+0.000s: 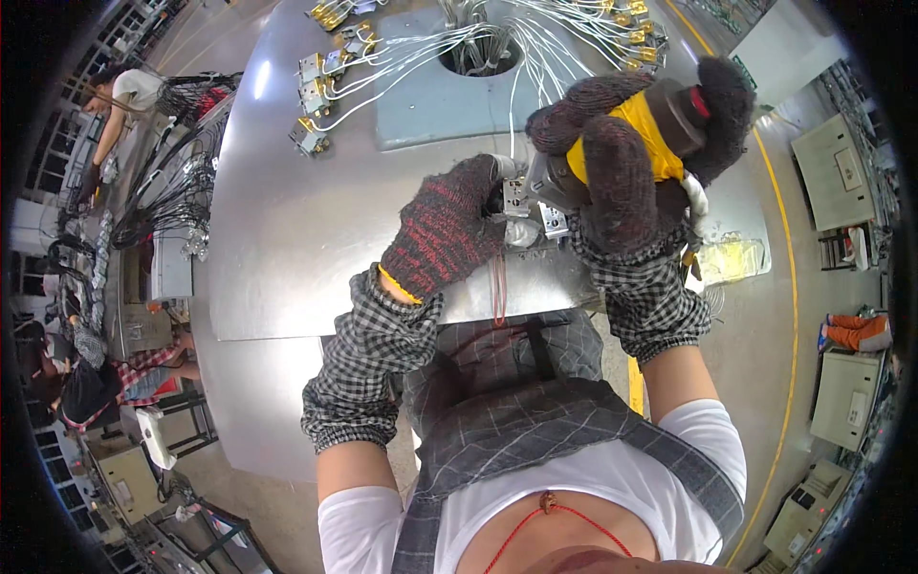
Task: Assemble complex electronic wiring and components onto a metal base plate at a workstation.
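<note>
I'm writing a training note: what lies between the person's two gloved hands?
In the head view, two small silvery metal pieces and the dark front end of the yellow-banded tool lie between the left hand and right hand.

Yellow-banded tool (pixel 650 129) partly out of sight behind right hand (pixel 620 182).

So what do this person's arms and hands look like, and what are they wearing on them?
The left hand wears a dark knitted glove flecked with red, with a yellow edge at the wrist. The right hand wears a similar dark, brownish knitted glove. Black-and-white checked oversleeves with gathered ends cover both forearms. Above them, white short sleeves show on the upper arms.
</note>
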### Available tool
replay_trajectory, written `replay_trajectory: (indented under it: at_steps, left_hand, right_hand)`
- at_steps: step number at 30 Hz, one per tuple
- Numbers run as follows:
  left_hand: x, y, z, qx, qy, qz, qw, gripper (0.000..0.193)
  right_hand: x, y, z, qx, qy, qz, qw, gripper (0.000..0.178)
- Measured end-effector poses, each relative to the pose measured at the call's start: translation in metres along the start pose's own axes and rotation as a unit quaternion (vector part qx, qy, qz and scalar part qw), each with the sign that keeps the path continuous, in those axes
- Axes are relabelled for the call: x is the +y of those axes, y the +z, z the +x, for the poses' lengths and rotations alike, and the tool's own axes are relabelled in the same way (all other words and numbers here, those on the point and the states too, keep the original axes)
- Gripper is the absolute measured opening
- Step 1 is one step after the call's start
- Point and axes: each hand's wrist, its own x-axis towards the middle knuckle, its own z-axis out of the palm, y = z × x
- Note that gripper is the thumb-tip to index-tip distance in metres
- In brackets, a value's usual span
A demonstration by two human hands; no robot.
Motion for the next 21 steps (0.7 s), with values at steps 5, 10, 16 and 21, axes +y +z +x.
replay_trajectory:
  at_steps: [5, 10, 16, 21]
  left_hand:
    - [0.006, -0.001, -0.002, 0.013, 0.003, 0.048, 0.999, 0.064]
    - [0.002, -0.003, 0.000, -0.014, -0.018, 0.024, 0.999, 0.064]
    - [-0.014, -0.001, 0.000, -0.011, 0.010, -0.001, 1.000, 0.065]
    - [-0.025, -0.048, 0.062, -0.054, 0.095, 0.150, 0.983, 0.074]
  right_hand:
    - [0.016, 0.039, 0.003, -0.184, -0.271, -0.229, 0.917, 0.059]
    - [0.019, 0.041, 0.004, -0.207, -0.331, -0.299, 0.871, 0.059]
    - [0.011, 0.051, -0.008, -0.178, -0.187, -0.161, 0.953, 0.053]
    - [0.003, 0.004, 0.011, -0.229, -0.081, -0.144, 0.959, 0.044]
